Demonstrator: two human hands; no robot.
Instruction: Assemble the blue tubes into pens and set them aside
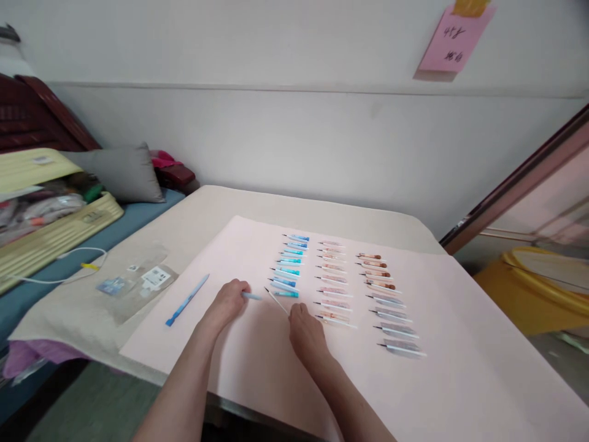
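Near the middle of the paper, my left hand (232,294) is closed around a light blue pen barrel (251,296), its tapered end poking out to the right. Opposite it, my right hand (306,331) pinches a thin white pen refill (278,303), dark tip pointing up and left. The two pieces are apart. A whole blue pen (186,302) lies left of my left hand. Just beyond my hands is a column of blue pieces (289,272) with white refills beside them. Pinkish pieces (334,280) with refills lie right of that column.
Farther right lie brown pieces (377,274) and grey pieces (398,331), with refills. A clear plastic bag (142,288) with a white label rests left of the pink paper (442,368). A white cable (64,279) loops at the left. A yellow tub (538,288) stands right of the table.
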